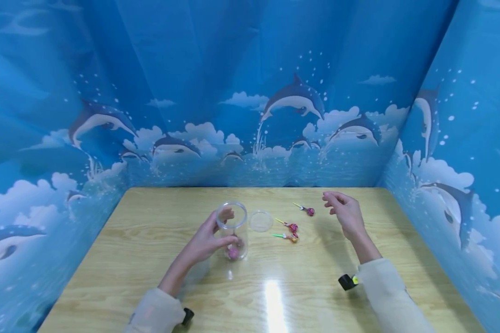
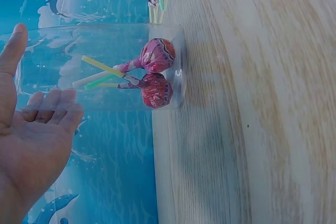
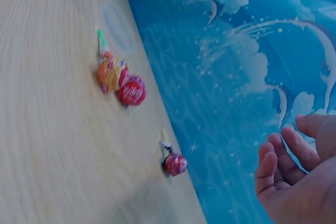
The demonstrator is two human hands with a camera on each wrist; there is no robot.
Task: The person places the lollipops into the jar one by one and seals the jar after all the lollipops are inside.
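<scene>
A clear plastic jar (image 1: pixel 242 233) stands upright on the table, its mouth uncovered. My left hand (image 1: pixel 206 243) holds it from the left side, with the thumb in front and the fingers behind. Inside, several wrapped lollipops (image 2: pixel 157 90) lie with heads at the bottom and sticks pointing up. My right hand (image 1: pixel 346 215) is raised over the right of the table, its fingers loosely bent and nothing in them. Left of it lie a dark-red lollipop (image 1: pixel 310 211), a red one (image 1: pixel 293 227) and an orange-yellow one (image 1: pixel 293 237).
A round clear lid (image 1: pixel 260 221) lies flat just right of the jar. The wooden table (image 1: pixel 150 222) meets a blue dolphin-print curtain (image 1: pixel 216 92) along its back and sides. Bright glare (image 1: pixel 276 305) marks the table's front.
</scene>
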